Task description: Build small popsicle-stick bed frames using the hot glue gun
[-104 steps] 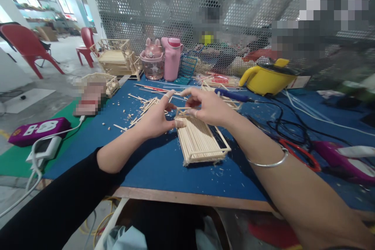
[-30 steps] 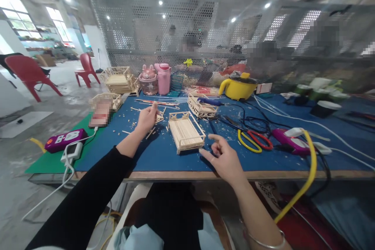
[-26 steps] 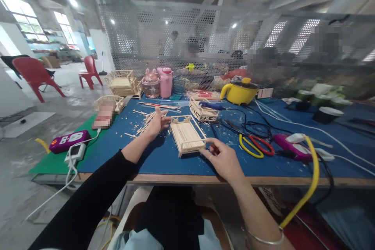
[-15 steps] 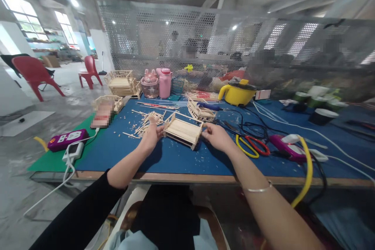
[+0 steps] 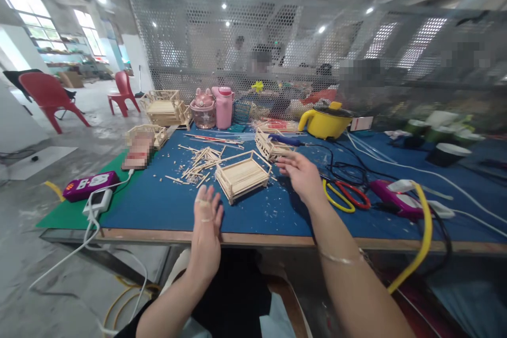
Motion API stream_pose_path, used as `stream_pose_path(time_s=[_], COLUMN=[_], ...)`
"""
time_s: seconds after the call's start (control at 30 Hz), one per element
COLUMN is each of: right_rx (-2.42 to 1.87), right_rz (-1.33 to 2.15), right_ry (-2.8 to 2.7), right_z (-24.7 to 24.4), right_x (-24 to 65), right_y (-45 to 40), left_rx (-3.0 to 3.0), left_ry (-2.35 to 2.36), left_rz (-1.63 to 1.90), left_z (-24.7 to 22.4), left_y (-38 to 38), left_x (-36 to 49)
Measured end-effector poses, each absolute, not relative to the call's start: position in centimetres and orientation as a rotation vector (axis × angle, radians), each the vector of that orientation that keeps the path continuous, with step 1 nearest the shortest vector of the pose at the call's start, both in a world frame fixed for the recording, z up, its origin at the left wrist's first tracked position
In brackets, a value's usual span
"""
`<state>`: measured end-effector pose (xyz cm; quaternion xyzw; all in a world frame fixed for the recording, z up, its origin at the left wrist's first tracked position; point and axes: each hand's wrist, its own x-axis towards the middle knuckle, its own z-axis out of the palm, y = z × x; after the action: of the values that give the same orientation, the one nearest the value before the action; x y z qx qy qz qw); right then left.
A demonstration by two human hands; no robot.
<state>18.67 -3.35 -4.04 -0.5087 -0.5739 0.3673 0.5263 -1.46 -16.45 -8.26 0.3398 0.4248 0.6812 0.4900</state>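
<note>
A small wooden stick frame like a tiny bed [image 5: 243, 177] rests on the blue mat, touched by neither hand. My left hand [image 5: 206, 227] is raised at its near left, fingers apart and holding nothing. To its right, my right hand [image 5: 299, 171] hovers with fingers spread and empty, near the blue-handled tool [image 5: 285, 140]. That tool lies across a second stick piece [image 5: 269, 147] behind. Loose short sticks [image 5: 202, 163] are heaped left of the small bed.
Yellow and red scissors handles [image 5: 346, 196], black cables and a purple power strip [image 5: 396, 200] lie at right. Behind stand a yellow pot [image 5: 327, 122], a pink bottle [image 5: 224, 108] and stacked stick frames [image 5: 164, 108]. A phone [image 5: 138, 150] is at left.
Both hands have let go of the small bed. My left hand has drawn back toward the table edge, my right hand has risen slightly away, and the small bed stands turned a little.
</note>
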Motion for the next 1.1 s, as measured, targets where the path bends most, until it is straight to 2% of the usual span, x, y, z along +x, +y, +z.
stream_pose_path(time_s=[0.03, 0.1, 0.2, 0.37, 0.57, 0.77, 0.9, 0.97, 1.1], right_rx=[-1.162, -0.929, -0.796, -0.682, -0.670, -0.515, -0.502, -0.504, -0.511], right_rz=[0.896, 1.179, 1.388, 1.509, 1.498, 1.705, 1.700, 1.680, 1.680], right_ry=[-1.326, -1.161, -1.026, -1.022, -1.177, -1.095, -0.930, -0.901, -0.886], right_z=[-3.9, -3.6, -3.2, -3.1, -4.2, -4.2, -4.0, -4.1, -4.4], right_x=[18.9, 18.8, 17.4, 15.2, 14.9, 13.1, 12.7, 12.8, 12.4], right_y=[-5.0, -8.4, -12.3, -14.6, -15.6, -16.7, -16.7, -16.4, -16.0], left_rx=[0.911, 1.100, 1.256, 1.597, 1.897, 1.757, 1.250, 1.126, 1.290], left_ry=[1.085, 1.144, 1.071, 1.028, 1.119, 1.315, 1.277, 1.277, 1.271], left_rz=[1.724, 1.814, 1.741, 1.633, 1.645, 1.822, 2.055, 2.006, 1.734], left_z=[-8.1, -7.6, -6.5, -5.2, -4.8, -5.6, -5.7, -5.6, -6.0], left_y=[-16.8, -17.1, -16.5, -14.7, -15.0, -15.1, -14.1, -13.7, -14.2], left_x=[-1.4, -1.1, -0.5, 0.2, -0.8, -1.4, -3.3, -4.7, -5.9])
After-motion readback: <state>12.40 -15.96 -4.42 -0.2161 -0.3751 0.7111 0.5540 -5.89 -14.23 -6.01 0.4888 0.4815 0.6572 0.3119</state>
